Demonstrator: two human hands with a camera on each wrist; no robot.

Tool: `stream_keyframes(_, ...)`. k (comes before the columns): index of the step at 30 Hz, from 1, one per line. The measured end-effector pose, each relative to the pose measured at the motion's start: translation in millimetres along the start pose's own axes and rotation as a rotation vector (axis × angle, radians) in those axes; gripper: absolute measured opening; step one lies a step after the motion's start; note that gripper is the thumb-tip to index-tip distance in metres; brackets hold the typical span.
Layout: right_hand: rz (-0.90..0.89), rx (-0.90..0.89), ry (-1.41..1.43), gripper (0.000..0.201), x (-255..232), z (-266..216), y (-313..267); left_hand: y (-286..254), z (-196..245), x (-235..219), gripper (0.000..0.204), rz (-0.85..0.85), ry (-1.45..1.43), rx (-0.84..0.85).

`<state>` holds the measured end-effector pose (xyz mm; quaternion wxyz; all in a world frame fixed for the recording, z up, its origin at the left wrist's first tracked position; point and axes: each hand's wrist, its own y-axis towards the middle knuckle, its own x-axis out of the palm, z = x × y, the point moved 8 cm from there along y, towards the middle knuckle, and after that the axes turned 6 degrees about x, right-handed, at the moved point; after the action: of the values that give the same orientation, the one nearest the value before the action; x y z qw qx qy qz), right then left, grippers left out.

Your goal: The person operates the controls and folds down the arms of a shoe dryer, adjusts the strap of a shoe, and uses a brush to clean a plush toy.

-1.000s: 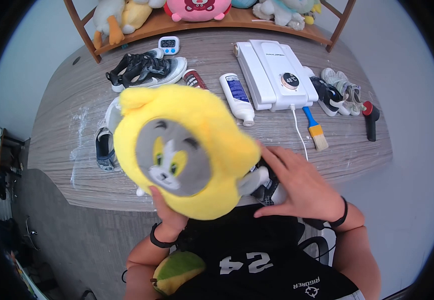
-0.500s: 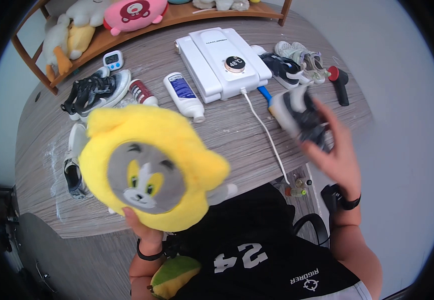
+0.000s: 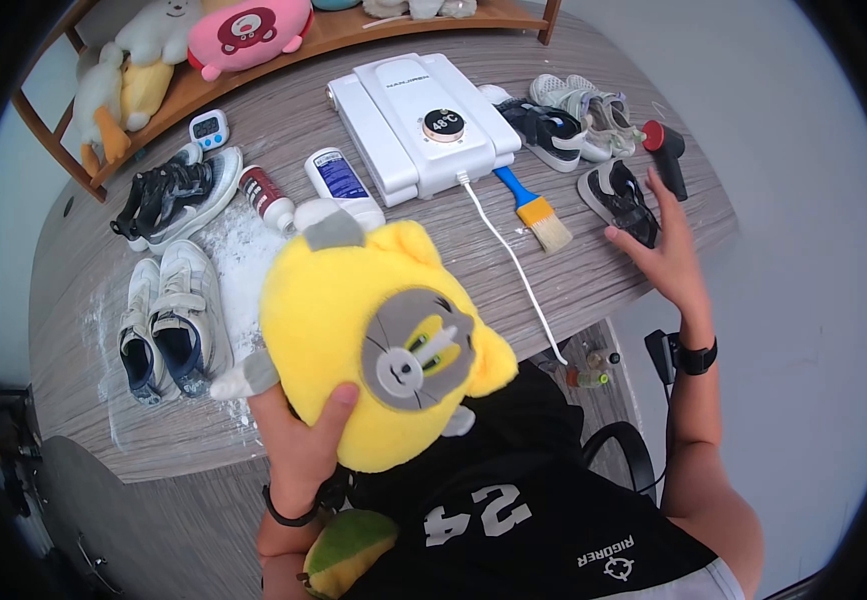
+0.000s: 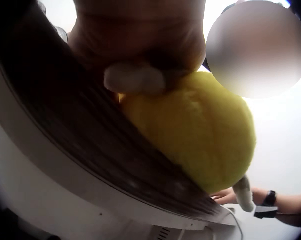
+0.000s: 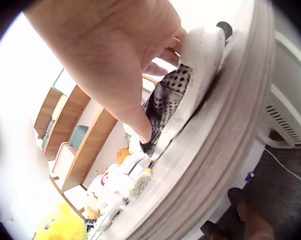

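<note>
My left hand (image 3: 299, 440) grips a yellow plush toy (image 3: 324, 320) with a grey cat face, thumb pressed into its front. The toy is held over the table's front edge; in the left wrist view its rounded yellow body (image 4: 200, 130) shows below the hand. At the table's right side a black and white shoe (image 3: 622, 200) stands on its sole. Close over it my right hand (image 3: 669, 255) spreads its thumb and fingers apart. From the right wrist, the shoe's dotted mesh (image 5: 165, 100) shows beside the thumb, its white sole at the tabletop.
A white heater box (image 3: 424, 130) with a cable stands at the back. Around it are a blue brush (image 3: 539, 215), white bottle (image 3: 344, 185), red bottle (image 3: 266, 198) and timer (image 3: 209, 128). Paired shoes (image 3: 179, 320) stand left, others (image 3: 589, 110) right, near a red-black tool (image 3: 666, 155).
The right hand took the shoe from beside the plush toy to the table's right side, where its fingers are now spread. The left hand turned and tilted the plush toy. The view swung right.
</note>
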<state>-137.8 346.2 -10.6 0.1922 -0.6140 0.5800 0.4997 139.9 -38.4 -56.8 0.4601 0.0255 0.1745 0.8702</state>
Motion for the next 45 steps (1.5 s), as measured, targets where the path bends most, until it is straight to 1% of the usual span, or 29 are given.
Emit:
stream_keyframes(1,-0.002,0.002,0.002,0.1,-2,-1,-1,2,8,-10,0.049,0.057,0.208,0.1)
stream_keyframes(2,-0.002,-0.015,-0.015,0.101,-6,-7,-2,4,7,-15,0.049,0.058,0.211,0.099)
stream_keyframes(4,-0.005,-0.037,-0.033,0.101,-12,-20,-5,7,-4,-23,0.033,-0.003,0.475,-0.055)
stream_keyframes(6,0.019,-0.133,0.007,0.099,-12,-53,-13,11,-1,-30,0.032,0.008,0.514,-0.053)
stream_keyframes(7,0.101,-0.218,-0.013,0.084,-16,-74,-16,10,2,-33,0.035,0.013,0.554,-0.053)
stream_keyframes(8,0.09,-0.218,-0.009,0.084,-10,-82,-17,9,7,-33,0.035,0.015,0.559,-0.063)
stream_keyframes(10,0.106,-0.318,0.045,0.066,-3,-102,-19,10,28,-30,0.033,0.079,0.535,0.05)
stream_keyframes(11,0.039,-0.34,0.071,0.053,5,-111,-17,10,29,-28,0.033,0.081,0.541,0.048)
stream_keyframes(12,0.035,-0.343,0.077,0.053,11,-116,-16,9,34,-29,0.025,0.13,0.519,0.114)
stream_keyframes(13,-0.027,-0.272,0.039,0.051,23,-115,-13,8,39,-31,0.019,0.182,0.497,0.18)
stream_keyframes(14,-0.09,-0.203,0.001,0.05,35,-113,-9,9,36,-31,0.019,0.192,0.505,0.177)
stream_keyframes(15,-0.113,-0.173,-0.035,0.049,42,-111,-6,11,36,-28,0.018,0.173,0.452,0.273)
stream_keyframes(16,-0.12,-0.188,-0.028,0.049,48,-112,-2,11,40,-27,0.028,0.156,0.399,0.367)
stream_keyframes(17,-0.129,-0.159,-0.048,0.051,56,-109,3,11,39,-23,0.045,0.043,0.445,0.366)
stream_keyframes(19,-0.112,-0.161,-0.038,0.054,73,-99,10,13,47,-12,0.052,-0.01,0.504,0.459)
stream_keyframes(20,-0.124,-0.174,-0.027,0.054,74,-101,10,14,46,-11,0.052,0.0,0.519,0.448)
stream_keyframes(22,-0.226,-0.044,-0.017,0.052,79,-96,13,17,41,-1,0.063,-0.119,0.404,0.452)
stream_keyframes(24,-0.204,-0.059,-0.026,0.047,74,-99,11,17,35,5,0.07,-0.157,0.391,0.457)
stream_keyframes(25,-0.265,-0.013,-0.074,0.046,72,-98,10,17,35,10,0.078,-0.194,0.363,0.477)
stream_keyframes(28,-0.362,0.054,-0.162,0.04,65,-99,5,18,33,16,0.082,-0.183,0.316,0.461)
stream_keyframes(30,-0.301,-0.069,-0.277,0.036,62,-102,-1,17,31,20,0.082,-0.189,0.314,0.454)
stream_keyframes(34,-0.232,-0.117,-0.362,0.029,62,-97,-3,18,30,29,0.082,-0.23,0.356,0.468)
stream_keyframes(36,-0.276,-0.088,-0.263,0.024,54,-91,-2,19,32,30,0.082,-0.225,0.346,0.474)
stream_keyframes(38,-0.261,-0.15,-0.27,0.022,35,-97,-6,19,31,28,0.081,-0.202,0.301,0.438)
stream_keyframes(40,-0.227,0.055,0.314,0.021,13,-94,-5,19,32,28,0.08,-0.204,0.302,0.436)
stream_keyframes(41,-0.219,0.007,0.49,0.018,7,-107,-6,19,33,30,0.08,-0.214,0.303,0.439)
stream_keyframes(42,-0.214,0.015,0.495,0.018,9,-119,-11,21,33,31,0.08,-0.224,0.305,0.442)
stream_keyframes(44,-0.193,-0.113,0.844,0.016,10,-157,-28,19,33,34,0.075,-0.239,0.333,0.458)
stream_keyframes(45,-0.206,-0.213,0.88,0.016,17,-171,-33,18,32,36,0.075,-0.253,0.329,0.454)
